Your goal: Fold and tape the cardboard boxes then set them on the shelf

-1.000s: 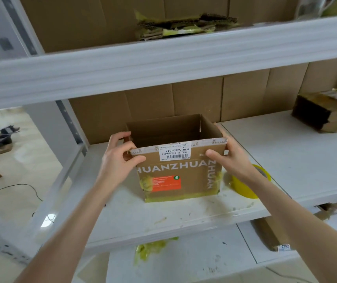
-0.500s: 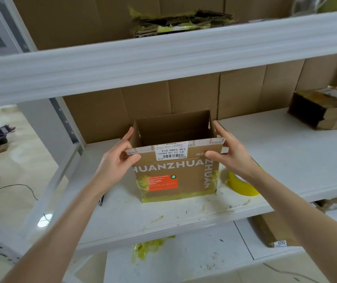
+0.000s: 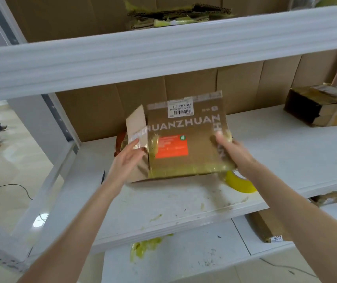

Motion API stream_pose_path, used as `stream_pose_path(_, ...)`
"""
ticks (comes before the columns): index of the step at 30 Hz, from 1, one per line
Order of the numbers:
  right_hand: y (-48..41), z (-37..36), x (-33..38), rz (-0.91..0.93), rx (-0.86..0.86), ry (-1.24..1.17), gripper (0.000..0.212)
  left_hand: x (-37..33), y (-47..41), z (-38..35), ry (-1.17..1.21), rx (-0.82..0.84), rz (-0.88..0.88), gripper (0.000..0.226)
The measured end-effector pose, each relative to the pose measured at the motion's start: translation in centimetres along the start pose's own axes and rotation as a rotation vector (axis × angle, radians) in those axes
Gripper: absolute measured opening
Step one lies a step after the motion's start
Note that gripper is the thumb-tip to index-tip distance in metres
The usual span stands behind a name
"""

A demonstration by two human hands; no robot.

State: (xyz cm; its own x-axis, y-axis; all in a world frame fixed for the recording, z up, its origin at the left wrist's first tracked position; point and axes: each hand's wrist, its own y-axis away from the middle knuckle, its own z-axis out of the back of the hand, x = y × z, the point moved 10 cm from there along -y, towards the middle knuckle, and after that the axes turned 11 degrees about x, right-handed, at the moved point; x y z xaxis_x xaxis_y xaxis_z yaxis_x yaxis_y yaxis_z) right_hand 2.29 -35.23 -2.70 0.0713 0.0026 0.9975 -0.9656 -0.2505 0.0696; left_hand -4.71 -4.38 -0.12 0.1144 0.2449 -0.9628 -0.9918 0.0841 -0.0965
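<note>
head view: box [image 3: 184,127] tilted over shelf [image 3: 163,201], left grip [image 3: 125,160] spread on flap [image 3: 137,123], right grip [image 3: 233,152] tight round edge

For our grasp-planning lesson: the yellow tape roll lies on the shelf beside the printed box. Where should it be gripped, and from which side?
Probably pinch the tape roll across its outer rim, coming from above at the front of the shelf. It lies flat, hole up, its front curve exposed; the printed box and the right forearm crowd its back and top.

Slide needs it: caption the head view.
Left hand touches, right hand grips a tipped cardboard box on a white shelf.
</note>
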Motion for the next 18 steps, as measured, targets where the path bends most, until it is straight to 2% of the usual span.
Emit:
stream_pose_path(2,-0.5,-1.0,1.3,-0.111,0.099,-0.009,0.078,-1.4,-0.8,-0.9,-0.029,0.095,0.008,0.047)
stream_pose_path(4,-0.8,-2.1,1.8,-0.174,0.184,-0.106,0.077,-2.2,-1.3,-1.7,-0.053,0.118,0.004,0.058)
stream_pose_path(6,-0.8,-1.8,1.4,-0.198,0.152,-0.212,0.068,-1.9,-1.4,-2.0,-0.122,0.106,0.021,0.069)
stream_pose_path(9,-0.8,0.0,-0.3,-0.197,0.042,-0.189,0.047,1.3,-1.0,-2.4,-0.483,0.218,0.150,0.090)
stream_pose_path(11,-0.6,1.2,-1.3,-0.203,-0.057,-0.214,0.053,4.1,-0.6,-2.1,-0.770,0.285,0.239,0.101)
stream_pose_path(12,-0.6,1.6,-1.5,-0.200,-0.094,-0.248,0.055,5.1,-0.5,-1.7,-0.836,0.279,0.262,0.101)
stream_pose_path(15,-0.7,1.6,-1.7,-0.183,-0.123,-0.415,0.046,4.8,-0.2,0.1,-0.928,0.102,0.187,0.075)
stream_pose_path(18,-0.9,0.1,-0.2,-0.054,0.008,-0.569,0.056,-0.7,0.3,0.7,-1.065,-0.181,-0.116,0.034)
